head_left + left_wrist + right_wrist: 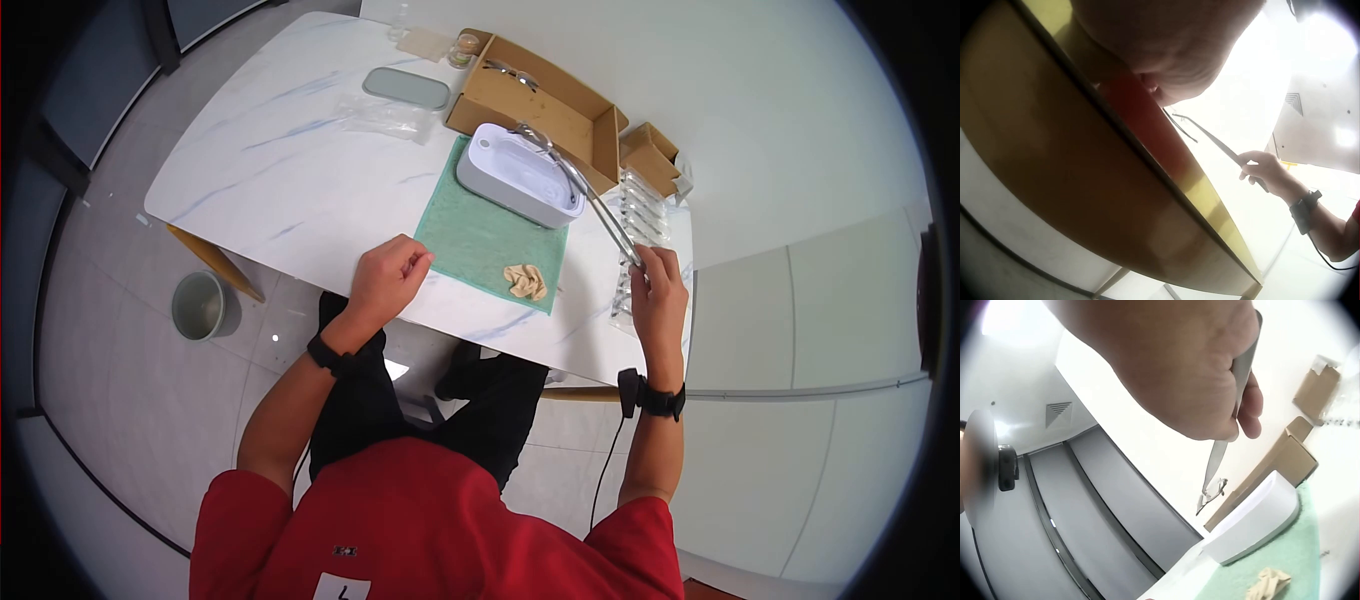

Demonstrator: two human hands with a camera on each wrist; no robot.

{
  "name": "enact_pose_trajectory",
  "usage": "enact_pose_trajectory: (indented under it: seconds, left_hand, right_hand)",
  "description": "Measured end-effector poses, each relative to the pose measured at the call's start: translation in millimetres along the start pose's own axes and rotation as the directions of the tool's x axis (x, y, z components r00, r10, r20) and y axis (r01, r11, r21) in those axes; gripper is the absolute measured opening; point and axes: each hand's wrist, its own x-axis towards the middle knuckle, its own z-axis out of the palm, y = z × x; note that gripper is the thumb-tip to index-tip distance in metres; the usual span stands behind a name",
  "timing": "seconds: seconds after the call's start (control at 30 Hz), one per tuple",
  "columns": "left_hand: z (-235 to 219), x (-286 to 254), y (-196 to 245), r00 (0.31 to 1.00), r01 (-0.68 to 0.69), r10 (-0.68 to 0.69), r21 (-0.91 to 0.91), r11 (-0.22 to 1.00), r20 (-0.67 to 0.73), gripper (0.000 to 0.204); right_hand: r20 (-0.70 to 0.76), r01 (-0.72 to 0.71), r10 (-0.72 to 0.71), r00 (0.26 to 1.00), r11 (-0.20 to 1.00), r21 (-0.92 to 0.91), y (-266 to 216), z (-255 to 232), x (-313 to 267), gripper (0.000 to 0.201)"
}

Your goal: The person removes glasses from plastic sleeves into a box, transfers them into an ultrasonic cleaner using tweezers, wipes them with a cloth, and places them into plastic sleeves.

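Note:
My right hand (660, 300) grips long metal tongs (603, 213), and a pair of glasses (530, 135) hangs at their far tip, over the white cleaner tub (520, 205). In the right wrist view the glasses (1212, 497) are above the tub (1254, 519), apart from it. The tub stands uncovered on a green cloth (480, 245). A crumpled beige cloth (525, 282) lies on the green one near its front edge. My left hand (390, 278), fingers loosely curled and holding nothing, is at the table's front edge, left of the green cloth.
Behind the tub is an open cardboard box (500, 97) with another pair of glasses (512, 74) inside. A grey lid (405, 88) and clear plastic bags (385, 118) lie at the back left. Small clear packets (645, 210) line the right side. A smaller box (650, 158) sits behind them.

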Motion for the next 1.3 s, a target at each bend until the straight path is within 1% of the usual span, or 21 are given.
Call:
enact_pose_trajectory:
  seconds: [0.07,0.13,0.17,0.2,0.23,0.27,0.33,0.43,0.53,0.67,0.73,0.77,0.8,0.87,0.93,1.0,1.1,1.17,1.2,1.27,1.3]
  left_hand:
    - [-0.9,-0.1,-0.6,1.000,0.023,-0.023,-0.015,1.000,-0.015,0.008]
    - [-4.6,1.9,2.5,0.993,-0.001,-0.002,-0.027,1.000,-0.122,0.008]
    - [-5.0,2.9,2.0,0.993,0.002,-0.005,-0.026,1.000,-0.120,0.008]
    - [-5.0,4.5,1.3,0.984,-0.027,0.022,-0.026,0.999,-0.177,0.013]
    - [-4.9,5.4,1.1,0.971,-0.056,0.049,-0.024,0.998,-0.235,0.018]
    - [-4.6,5.2,0.7,0.971,-0.057,0.050,-0.025,0.998,-0.233,0.018]
    - [-3.8,4.9,-0.9,0.979,-0.030,0.024,-0.027,0.999,-0.203,0.026]
    - [-2.2,5.1,-1.8,0.987,0.005,-0.006,-0.010,1.000,-0.162,0.026]
    - [-0.4,4.3,-6.1,0.988,-0.001,0.001,-0.002,1.000,-0.151,0.026]
    - [0.9,4.1,-7.7,0.988,-0.005,0.005,-0.003,1.000,-0.157,0.025]
    - [0.2,3.8,-6.7,0.989,-0.009,0.013,0.023,1.000,-0.149,0.023]
    - [0.5,4.1,-5.9,0.989,-0.011,0.013,0.018,1.000,-0.145,0.023]
    - [0.2,4.4,-4.9,0.990,0.003,0.001,0.024,1.000,-0.140,0.022]
    - [0.2,3.7,-4.6,0.991,0.008,-0.005,0.028,1.000,-0.130,0.021]
    - [0.3,4.0,-4.9,0.993,-0.017,0.026,0.074,0.997,-0.119,0.018]
    - [0.9,3.1,-6.0,0.992,-0.019,0.027,0.072,0.997,-0.121,0.016]
    - [0.9,2.0,-7.8,0.991,-0.014,0.023,0.072,0.997,-0.128,0.014]
    - [1.3,1.8,-8.6,0.992,-0.019,0.028,0.070,0.997,-0.127,0.014]
    - [1.5,2.1,-9.4,0.991,-0.030,0.040,0.080,0.996,-0.129,0.013]
    - [2.0,2.2,-9.8,0.990,-0.049,0.060,0.091,0.995,-0.126,0.012]
    - [2.1,2.0,-9.7,0.990,-0.050,0.062,0.100,0.994,-0.125,0.012]
  right_hand:
    - [0.055,-0.027,0.025,0.998,0.999,0.044,-11.4,-7.4,-8.3,0.029]
    - [0.085,-0.010,0.004,0.996,0.997,0.070,-18.4,-8.2,-17.4,0.030]
    - [0.120,0.033,-0.044,0.992,0.995,0.097,-20.2,-6.5,-21.8,0.031]
    - [0.152,0.075,-0.093,0.984,0.990,0.123,-21.9,-4.2,-25.5,0.032]
    - [0.198,0.059,-0.087,0.976,0.988,0.143,-23.5,-0.8,-28.9,0.031]
    - [0.211,0.118,-0.148,0.966,0.981,0.152,-22.4,2.9,-30.9,0.031]
    - [0.247,0.152,-0.186,0.951,0.977,0.152,-22.4,11.7,-34.4,0.033]
    - [0.276,0.184,-0.213,0.937,0.975,0.125,-27.6,14.4,-31.6,0.036]
    - [0.247,0.252,-0.267,0.932,0.963,0.093,-30.7,7.7,-29.3,0.037]
    - [0.211,0.262,-0.271,0.939,0.962,0.070,-24.5,-11.1,-35.8,0.038]
    - [0.177,-0.041,-0.001,0.984,0.971,0.234,-25.9,-25.4,-40.3,0.039]
    - [0.024,0.003,-0.009,1.000,0.971,0.238,-18.6,-23.4,-43.6,0.041]
    - [-0.088,-0.018,0.039,0.995,0.973,0.231,-9.9,-18.8,-47.0,0.039]
    - [-0.171,-0.228,0.290,0.942,0.923,0.309,7.6,0.7,-55.7,0.034]
    - [-0.140,-0.340,0.416,0.899,0.862,0.377,22.4,26.0,-60.7,0.031]
    - [-0.176,-0.375,0.465,0.868,0.844,0.383,45.2,64.7,-68.3,0.032]
    - [-0.108,-0.441,0.488,0.866,0.847,0.297,52.3,90.6,-66.0,0.031]
    - [-0.036,-0.521,0.541,0.840,0.823,0.227,54.2,105.6,-63.9,0.032]
    - [-0.041,-0.521,0.543,0.838,0.822,0.230,56.6,112.7,-62.9,0.032]
    - [-0.017,-0.508,0.513,0.858,0.854,0.117,59.7,125.7,-61.6,0.033]
    - [-0.060,-0.479,0.483,0.874,0.875,0.067,60.4,132.0,-61.4,0.036]
